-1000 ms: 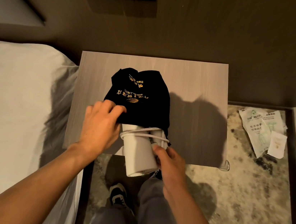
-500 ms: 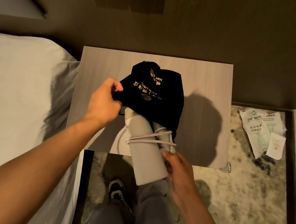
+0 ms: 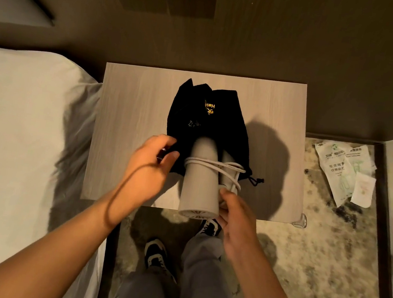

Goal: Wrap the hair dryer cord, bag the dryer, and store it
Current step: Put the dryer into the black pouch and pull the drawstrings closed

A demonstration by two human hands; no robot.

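1. A pale hair dryer [image 3: 200, 182] lies lengthwise on the wooden tabletop [image 3: 130, 115], its far end tucked into the mouth of a black bag [image 3: 209, 123] and its near end, with a spoked grille, sticking out over the tabletop's front edge.
2. A pale cord [image 3: 215, 165] is wound several turns around the dryer's body and the folded handle beside it, just outside the bag's mouth.
3. The left hand [image 3: 149, 167] pinches the bag's left edge between thumb and fingers; its grip is narrow and closed on the dark fabric, at the left of the dryer.
4. The right hand [image 3: 237, 214] holds the dryer's near right side, close to the handle and the last turns of cord; the fingers curl under the body, so how far they close cannot be told.
5. The bag carries gold lettering on top, and its black drawstring [image 3: 256, 181] trails onto the tabletop at the right.
6. A white bed [image 3: 23, 126] stands to the left of the tabletop.
7. On the patterned floor [image 3: 312, 264] to the right lie a few white paper packets [image 3: 345, 168], well apart from the dryer.
8. Below, grey trouser legs and a dark shoe [image 3: 155, 253] show.
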